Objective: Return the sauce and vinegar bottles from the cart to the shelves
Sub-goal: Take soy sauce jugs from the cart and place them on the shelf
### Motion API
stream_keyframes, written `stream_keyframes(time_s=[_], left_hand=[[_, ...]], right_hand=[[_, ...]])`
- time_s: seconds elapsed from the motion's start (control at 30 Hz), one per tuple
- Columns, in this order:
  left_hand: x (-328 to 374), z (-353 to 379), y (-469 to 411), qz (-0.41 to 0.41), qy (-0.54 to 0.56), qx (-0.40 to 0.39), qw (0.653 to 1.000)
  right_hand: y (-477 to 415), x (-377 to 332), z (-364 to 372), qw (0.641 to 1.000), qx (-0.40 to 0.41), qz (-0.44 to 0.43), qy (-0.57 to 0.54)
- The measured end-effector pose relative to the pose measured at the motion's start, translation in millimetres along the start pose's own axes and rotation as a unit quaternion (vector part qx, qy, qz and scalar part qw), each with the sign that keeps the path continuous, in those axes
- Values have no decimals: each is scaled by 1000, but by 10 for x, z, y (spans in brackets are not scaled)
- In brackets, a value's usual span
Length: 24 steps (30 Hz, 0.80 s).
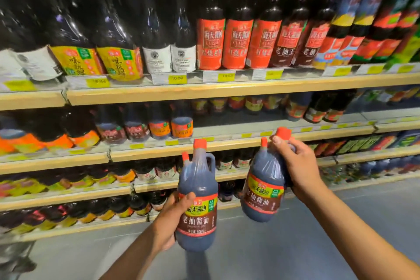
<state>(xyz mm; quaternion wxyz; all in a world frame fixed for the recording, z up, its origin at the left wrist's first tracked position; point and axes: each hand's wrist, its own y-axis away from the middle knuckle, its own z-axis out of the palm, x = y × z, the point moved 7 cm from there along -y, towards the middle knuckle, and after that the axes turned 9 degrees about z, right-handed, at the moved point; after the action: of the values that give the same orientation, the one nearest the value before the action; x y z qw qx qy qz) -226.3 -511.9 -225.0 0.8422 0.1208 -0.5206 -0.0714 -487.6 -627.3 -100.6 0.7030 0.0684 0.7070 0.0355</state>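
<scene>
Two matching jugs of dark soy sauce are held in the air before the stocked shelves. Each is dark brown plastic with a moulded handle, an orange-red cap and a red, green and brown label; a smaller red-capped bottle seems attached at its side. The left hand curls round the lower body of the left bottle, nearly upright. The right hand grips the right bottle at neck and handle, top tilted rightward.
</scene>
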Motion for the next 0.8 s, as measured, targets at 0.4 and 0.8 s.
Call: stream_keyframes(time_s=[0.4, 0.8], left_hand=[[116, -44, -910, 41, -34, 8, 999], [-374, -347, -1536, 87, 27, 23, 996]], right_hand=[[-1247, -90, 549, 976, -89, -177, 92], [-1927, 241, 990, 912, -112, -364, 152]])
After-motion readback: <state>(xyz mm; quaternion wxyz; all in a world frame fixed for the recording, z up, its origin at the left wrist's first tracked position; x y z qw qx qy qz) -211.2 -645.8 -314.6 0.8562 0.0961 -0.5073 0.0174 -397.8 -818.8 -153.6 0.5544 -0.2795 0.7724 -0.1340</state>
